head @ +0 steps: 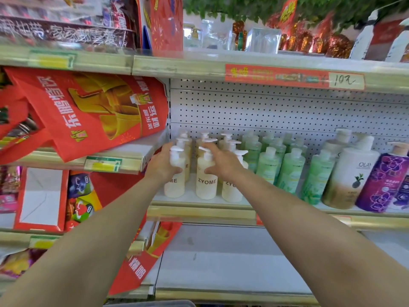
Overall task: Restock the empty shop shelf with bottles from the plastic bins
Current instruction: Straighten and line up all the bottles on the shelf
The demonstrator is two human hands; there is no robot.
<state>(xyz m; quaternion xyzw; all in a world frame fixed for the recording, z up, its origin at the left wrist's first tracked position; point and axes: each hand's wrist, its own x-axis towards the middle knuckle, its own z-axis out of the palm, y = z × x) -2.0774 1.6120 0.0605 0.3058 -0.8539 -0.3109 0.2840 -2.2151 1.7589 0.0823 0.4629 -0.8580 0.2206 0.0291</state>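
Several cream ZYOME pump bottles stand in rows at the left end of the middle shelf (199,210). My left hand (162,162) grips the front-left cream bottle (174,182) around its upper body. My right hand (222,161) rests against the front-middle cream bottle (207,181), thumb on its shoulder and fingers stretched toward the pumps behind. A third front bottle (231,191) is partly hidden behind my right wrist. No plastic bin is clearly visible.
Green pump bottles (290,171) fill the shelf to the right, then a large white Olay bottle (349,176) and a purple one (385,178). Red gift bags (93,111) hang at left. The lower shelf (221,262) holds nothing. A pegboard back panel rises behind.
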